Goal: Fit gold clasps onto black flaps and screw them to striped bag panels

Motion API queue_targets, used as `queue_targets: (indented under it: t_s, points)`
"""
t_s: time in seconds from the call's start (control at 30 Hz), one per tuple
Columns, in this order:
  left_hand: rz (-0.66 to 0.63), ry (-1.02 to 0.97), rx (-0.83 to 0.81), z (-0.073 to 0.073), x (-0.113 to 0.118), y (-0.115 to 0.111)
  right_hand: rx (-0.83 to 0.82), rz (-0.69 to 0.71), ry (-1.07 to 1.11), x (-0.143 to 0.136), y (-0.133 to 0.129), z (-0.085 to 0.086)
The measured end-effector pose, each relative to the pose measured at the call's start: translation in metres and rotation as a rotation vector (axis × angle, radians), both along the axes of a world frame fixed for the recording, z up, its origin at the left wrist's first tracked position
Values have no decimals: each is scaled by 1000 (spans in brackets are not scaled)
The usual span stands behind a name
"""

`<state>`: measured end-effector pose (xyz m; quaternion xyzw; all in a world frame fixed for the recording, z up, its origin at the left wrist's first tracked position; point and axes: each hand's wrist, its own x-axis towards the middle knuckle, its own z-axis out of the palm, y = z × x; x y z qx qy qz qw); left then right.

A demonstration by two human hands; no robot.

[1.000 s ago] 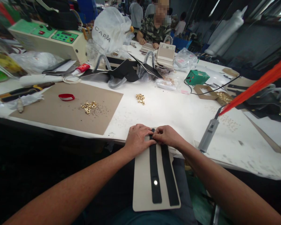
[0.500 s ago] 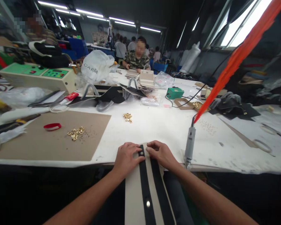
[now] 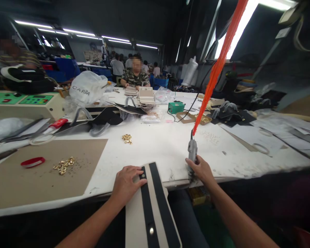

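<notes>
My left hand [image 3: 129, 181] presses on the top end of a beige panel [image 3: 153, 198] with two black straps. Its fingers and thumb close around the end of the left strap [image 3: 146, 201], beside a small round metal fitting [image 3: 143, 175]. Lower on that strap is a bright round spot. The panel reaches from the table edge down over my lap. To the right, my right hand [image 3: 200, 168] wraps around a grey electric screwdriver [image 3: 192, 150], which hangs upright from an orange-covered cord [image 3: 214, 75]. The tool's lower tip is blurred.
Small gold fittings [image 3: 127, 138] lie on the white table [image 3: 155, 144]. More gold pieces [image 3: 64, 165] and a red band [image 3: 33, 162] rest on a brown board [image 3: 72, 186]. A green box [image 3: 176, 107] with a black cord stands farther back. A co-worker [image 3: 135, 75] sits opposite.
My right hand has left the panel's top end and moved right onto the screwdriver. My left hand stays on the strap end. The view has turned rightward.
</notes>
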<state>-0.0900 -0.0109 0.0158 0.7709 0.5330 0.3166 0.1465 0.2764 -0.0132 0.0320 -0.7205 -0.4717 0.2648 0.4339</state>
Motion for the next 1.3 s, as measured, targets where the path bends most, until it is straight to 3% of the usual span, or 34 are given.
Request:
queue_targets:
  t_s: [0.13,0.27,0.37,0.53,0.67,0.8,1.3]
  points:
    - [5,-5,-6,0,1,-3,-55,142,120,-16,3,11]
    - [-2,-14,-26,-1,2,-6,4,243,512,-41,-3,30]
    - [6,-23,-38,-2,2,-6,122,278,707,-70,-2,49]
    - [22,-28,-50,-2,3,-8,276,360,751,-137,2,67]
    - [18,-21,-36,-5,3,-11,289,406,734,-182,6,58]
    - [20,-28,-40,-9,3,-12,280,443,764,-204,12,44]
    - [-21,-51,-54,-9,0,-13,331,483,673,-217,22,25]
